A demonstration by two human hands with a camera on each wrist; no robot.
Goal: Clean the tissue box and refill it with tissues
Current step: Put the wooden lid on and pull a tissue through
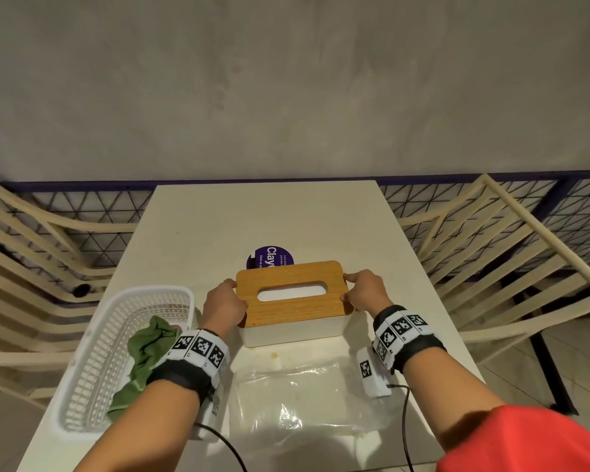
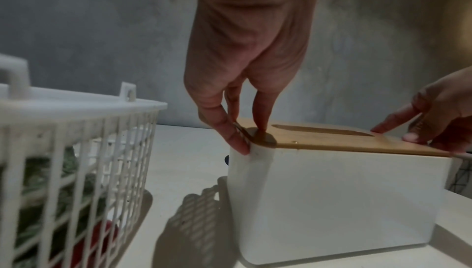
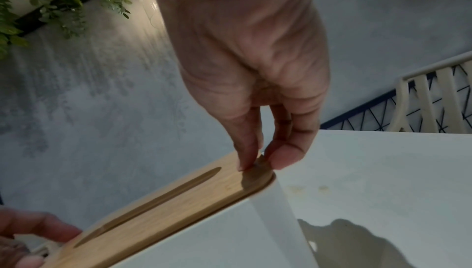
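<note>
A white tissue box (image 1: 293,330) (image 2: 337,201) (image 3: 217,238) stands mid-table under a wooden lid (image 1: 290,294) (image 2: 332,140) (image 3: 163,211) with an oval slot. My left hand (image 1: 223,303) (image 2: 242,137) pinches the lid's left end, one finger on top and the thumb at the edge. At the lid's right end my right hand (image 1: 363,289) (image 3: 260,161) pinches it the same way. The lid lies tilted on the box, its near edge overhanging. A flat clear plastic wrapper (image 1: 307,400) lies in front of the box.
A white plastic basket (image 1: 92,362) (image 2: 51,151) at the left holds a green cloth (image 1: 143,352) and something red (image 2: 84,246). A purple round sticker (image 1: 269,256) lies behind the box. Slatted chairs (image 1: 491,253) flank the table (image 1: 252,216); a grey wall is beyond.
</note>
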